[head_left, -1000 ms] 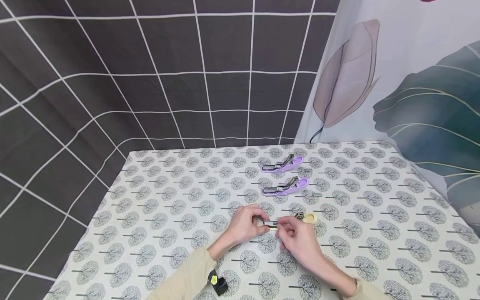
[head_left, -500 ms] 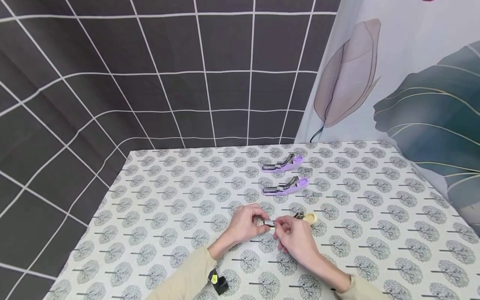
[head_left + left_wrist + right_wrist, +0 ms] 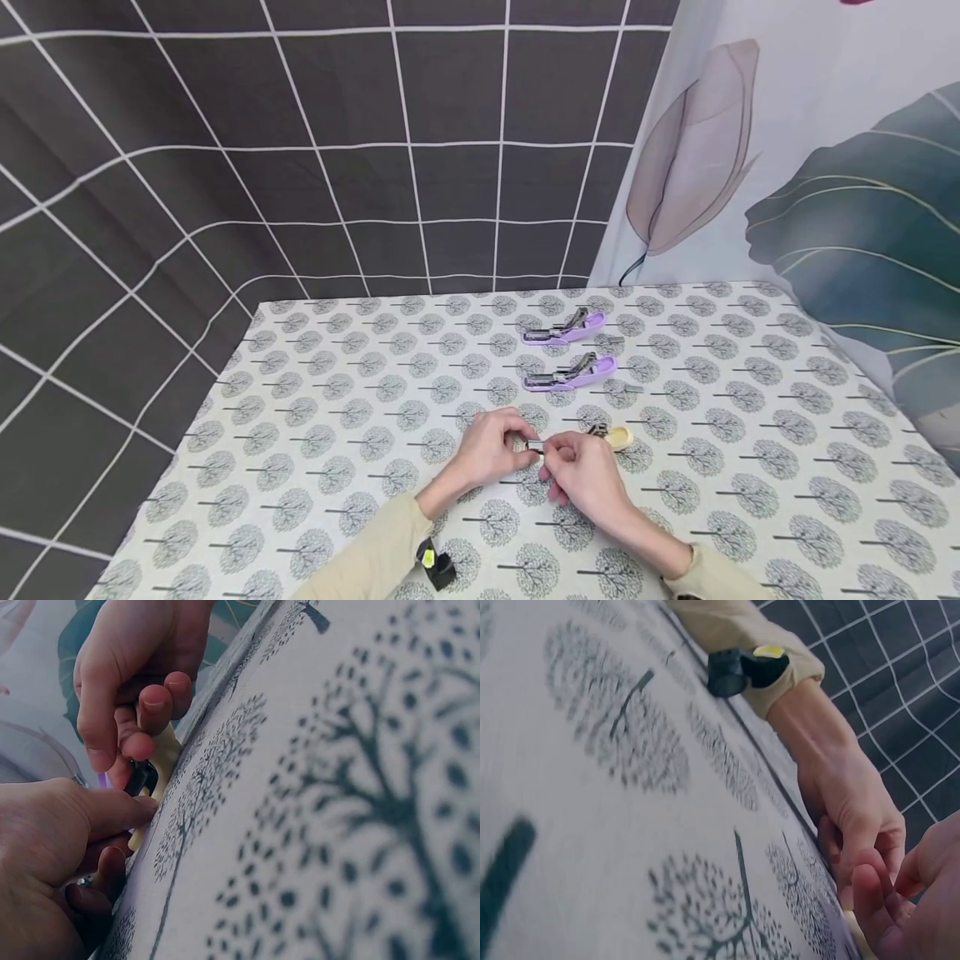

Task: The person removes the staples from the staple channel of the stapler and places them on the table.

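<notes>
A cream stapler [image 3: 619,436] lies open on the tree-patterned tablecloth [image 3: 337,433], its rear end sticking out to the right of my hands. My left hand [image 3: 521,439] grips its front end with curled fingers. My right hand [image 3: 553,452] pinches the stapler's shiny metal part [image 3: 536,445] just right of the left fingertips. In the left wrist view the right hand [image 3: 135,697] bends over the cream stapler [image 3: 166,754], and the left hand [image 3: 52,855] is below it. The right wrist view shows the left hand [image 3: 855,810] close to the right hand's fingers [image 3: 870,892].
Two purple staplers [image 3: 564,329] [image 3: 570,373] lie open farther back, one behind the other. A small staple strip [image 3: 634,388] lies beside the nearer one. A dark grid cloth and a leaf-print curtain [image 3: 787,167] close off the back and right. A black wrist camera [image 3: 437,567] sits on my left sleeve.
My right hand has slid a little to the left toward my left hand, so less of the metal part shows between them. The left hand and the staplers have stayed put.
</notes>
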A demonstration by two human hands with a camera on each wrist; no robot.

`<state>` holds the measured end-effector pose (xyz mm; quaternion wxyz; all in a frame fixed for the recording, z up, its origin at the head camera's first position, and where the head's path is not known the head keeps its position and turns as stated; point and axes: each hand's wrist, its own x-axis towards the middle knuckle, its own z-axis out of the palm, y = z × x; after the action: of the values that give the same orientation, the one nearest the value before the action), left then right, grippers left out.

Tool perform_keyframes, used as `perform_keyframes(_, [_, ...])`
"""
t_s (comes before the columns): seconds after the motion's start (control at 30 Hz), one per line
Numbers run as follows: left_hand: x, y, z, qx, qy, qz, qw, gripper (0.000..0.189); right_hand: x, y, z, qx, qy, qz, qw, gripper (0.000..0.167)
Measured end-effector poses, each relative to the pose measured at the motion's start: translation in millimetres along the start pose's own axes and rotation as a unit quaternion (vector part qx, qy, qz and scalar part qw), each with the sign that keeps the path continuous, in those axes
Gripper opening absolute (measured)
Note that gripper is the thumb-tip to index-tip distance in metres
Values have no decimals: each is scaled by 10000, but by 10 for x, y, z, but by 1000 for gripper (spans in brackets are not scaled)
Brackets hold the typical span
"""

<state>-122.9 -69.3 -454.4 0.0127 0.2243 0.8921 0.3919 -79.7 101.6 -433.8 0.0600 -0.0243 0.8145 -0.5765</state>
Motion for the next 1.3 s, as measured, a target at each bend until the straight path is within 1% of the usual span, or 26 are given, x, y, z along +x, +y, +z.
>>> perform_keyframes(0.17, [0,5,-4,-81,13,7,10000,20,-12,-12,6,335,-33,271,9991,12])
perform_keyframes(0.3, [2,6,-2,-96,9,27,9999,19,-16,-12,17,451,37,437,9980,12])
perform_keyframes(0.4, [2,5,1,-107,10,22,9999,18,-4,-10,29,484,74,469,9977,10])
perform_keyframes(0.57, [4,4,6,-131,11,21,9999,18,20,-4,46,491,57,429,9979,8])
perform_keyframes(0.7, [1,2,9,-115,26,29,9999,18,34,11,55,467,20,336,9983,11])
perform_keyframes(0.9, [1,3,9,-104,50,102,9999,19,43,31,49,175,105,205,9996,10])
perform_keyframes(1.07, [2,-7,17,-69,19,62,10000,20,6,45,34,-109,199,94,9997,8])
perform_keyframes(1.2, [2,-19,22,-54,30,64,10000,20,2,45,35,-217,223,-27,9995,8])
perform_keyframes(1.3, [1,-27,15,-86,44,75,9999,20,13,39,50,-209,241,-31,9995,7])
